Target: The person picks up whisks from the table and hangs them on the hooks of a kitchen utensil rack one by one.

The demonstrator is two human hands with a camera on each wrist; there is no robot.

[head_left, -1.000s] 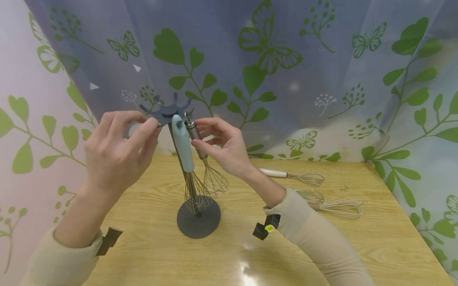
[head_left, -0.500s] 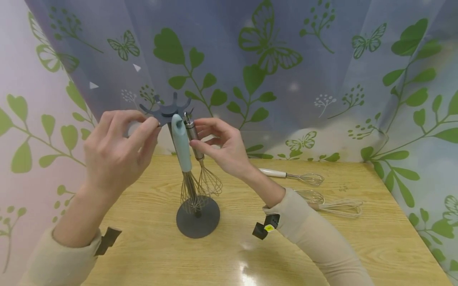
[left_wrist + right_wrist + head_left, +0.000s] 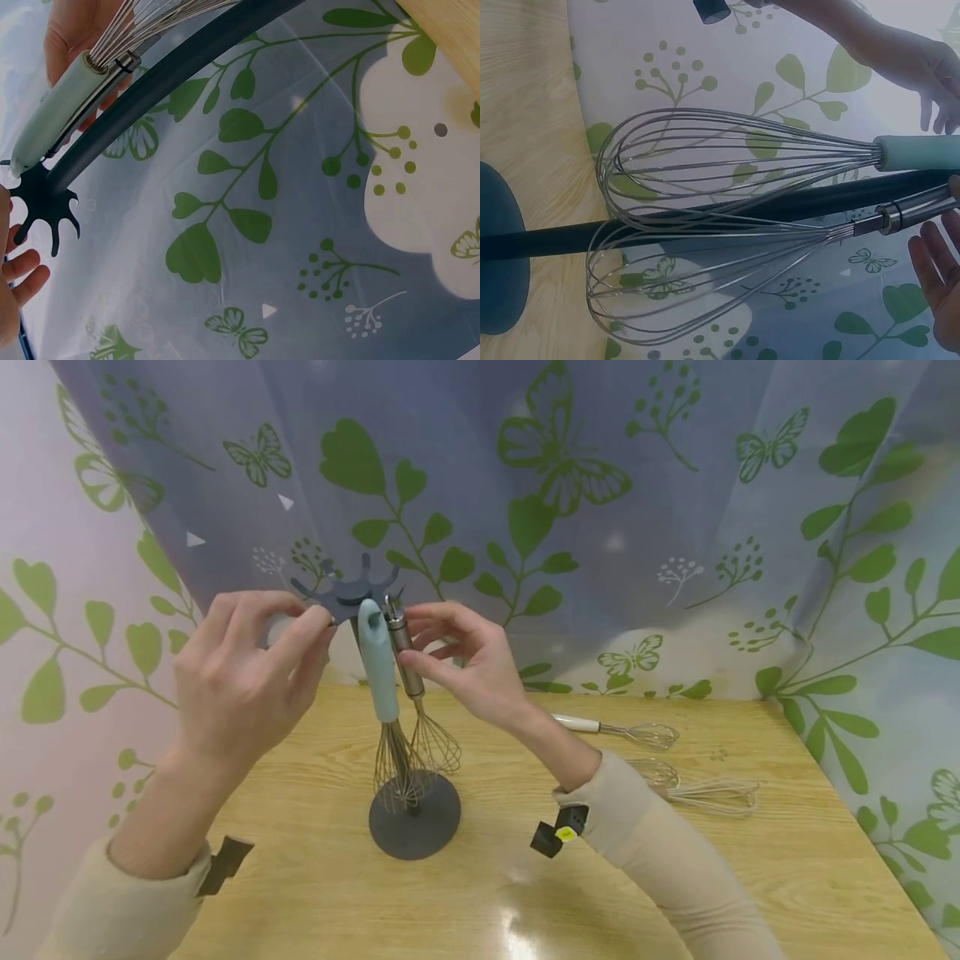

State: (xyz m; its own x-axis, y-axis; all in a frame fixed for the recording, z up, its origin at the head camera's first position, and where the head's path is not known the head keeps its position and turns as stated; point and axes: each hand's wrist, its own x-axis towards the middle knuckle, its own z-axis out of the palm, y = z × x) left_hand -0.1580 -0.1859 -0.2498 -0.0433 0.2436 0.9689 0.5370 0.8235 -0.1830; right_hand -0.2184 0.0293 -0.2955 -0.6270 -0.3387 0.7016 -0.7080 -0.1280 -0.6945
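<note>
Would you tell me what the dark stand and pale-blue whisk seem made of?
Dark stand: perhaps plastic or coated metal, given its even, matte surface.
Pale-blue whisk: handle probably smooth plastic, evenly coloured; wires apparently metal, thin and shiny.

Here's the stand [image 3: 416,839], left of centre on the table [image 3: 450,910], the back edge and curtain [image 3: 480,568] behind it. At its head, the near whisk [image 3: 378,668] fronts the pole; just right, the second whisk [image 3: 409,675], between that and the right hand [image 3: 468,664]. Left hand [image 3: 247,672] at the head's left side. Toward the back right corner, a rear whisk [image 3: 617,729] lies behind two front whisks [image 3: 712,794], those partly behind the right sleeve [image 3: 663,843].
</note>
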